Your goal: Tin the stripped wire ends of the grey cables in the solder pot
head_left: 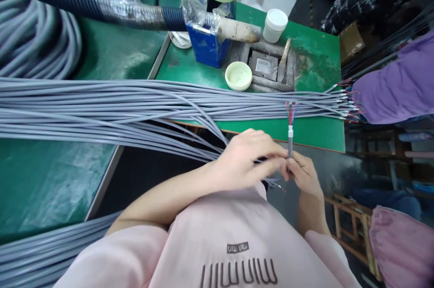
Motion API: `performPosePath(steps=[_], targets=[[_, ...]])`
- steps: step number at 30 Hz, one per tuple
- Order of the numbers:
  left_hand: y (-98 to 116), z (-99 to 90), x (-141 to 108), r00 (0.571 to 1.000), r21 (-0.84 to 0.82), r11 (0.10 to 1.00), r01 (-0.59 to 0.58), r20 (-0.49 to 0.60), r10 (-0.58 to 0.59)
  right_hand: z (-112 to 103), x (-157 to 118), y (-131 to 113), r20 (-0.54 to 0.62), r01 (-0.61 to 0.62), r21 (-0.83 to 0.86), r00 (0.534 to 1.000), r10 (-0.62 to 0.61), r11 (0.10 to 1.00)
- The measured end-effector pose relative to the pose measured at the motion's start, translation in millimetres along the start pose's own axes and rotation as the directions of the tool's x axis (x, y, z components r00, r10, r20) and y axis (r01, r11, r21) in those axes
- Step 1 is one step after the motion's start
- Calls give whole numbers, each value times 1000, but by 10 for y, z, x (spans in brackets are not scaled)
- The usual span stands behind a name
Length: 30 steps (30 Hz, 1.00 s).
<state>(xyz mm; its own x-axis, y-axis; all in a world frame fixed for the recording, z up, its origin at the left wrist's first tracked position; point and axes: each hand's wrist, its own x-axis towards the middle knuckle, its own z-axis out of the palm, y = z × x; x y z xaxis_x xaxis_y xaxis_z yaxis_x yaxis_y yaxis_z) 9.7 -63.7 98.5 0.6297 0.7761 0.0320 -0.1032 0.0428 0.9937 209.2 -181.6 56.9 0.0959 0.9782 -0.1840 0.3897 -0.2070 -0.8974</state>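
In front of my chest, both hands meet at a grey cable (290,147). It stands upright, with a white band (290,131) near its top and red and blue wire ends (290,111) fanned out above. My right hand (304,171) is closed around the cable's lower part, thumb and fingers pinching it. My left hand (252,154) reaches across from the left, its fingertips closed at the same spot; it is slightly blurred. Another stripped cable end (280,186) pokes out below my left hand. Just beyond lies a long bundle of grey cables (135,102), their stripped ends at the right.
On the green table (318,64) are a square metal pot (266,65), a brush-like tool (284,59), a cream dish (238,75), a white tub (275,25) and a blue box (206,46). A ribbed hose (135,12) crosses above. Purple cloth (396,80) hangs at right.
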Motion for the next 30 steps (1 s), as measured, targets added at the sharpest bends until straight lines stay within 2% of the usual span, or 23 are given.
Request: performPosePath(steps=[2,4,6,8,10,12,14,15,18,21,24,30], targets=[[-242,-12,49,999,47,999,-11,-36,13,91,-8,28,112,-3,111,994,-10,994],[-460,-5,53,996,-61,995,78,-27,-80,140,2,61,235,-19,186,972,-26,982],[-599,13,38,995,-173,980,94,-17,-98,167,21,83,317,-27,184,948,-33,983],[-649,42,17,997,-193,979,59,-44,-69,185,47,87,355,0,127,934,-45,992],[-645,79,-3,997,-154,987,35,-68,-46,207,76,77,277,82,8,958,-81,997],[-633,112,-17,997,-138,989,49,-49,-56,237,106,65,104,180,-145,981,-166,973],[-639,120,-15,996,-186,979,84,0,-86,271,131,63,-34,246,-258,964,-263,934],[-649,110,-7,994,-237,966,107,33,-102,287,140,66,-57,267,-279,954,-293,922],[-681,34,38,987,-424,892,159,78,-139,322,153,90,-53,274,-253,954,-296,928],[-677,-43,91,992,-523,845,114,14,-125,341,160,101,-57,245,-210,963,-262,946],[-629,-49,132,992,-556,829,57,-66,-112,358,171,82,-59,235,-199,966,-251,951],[-532,53,161,960,-549,835,47,-205,-189,401,179,63,-88,229,-231,963,-254,946]])
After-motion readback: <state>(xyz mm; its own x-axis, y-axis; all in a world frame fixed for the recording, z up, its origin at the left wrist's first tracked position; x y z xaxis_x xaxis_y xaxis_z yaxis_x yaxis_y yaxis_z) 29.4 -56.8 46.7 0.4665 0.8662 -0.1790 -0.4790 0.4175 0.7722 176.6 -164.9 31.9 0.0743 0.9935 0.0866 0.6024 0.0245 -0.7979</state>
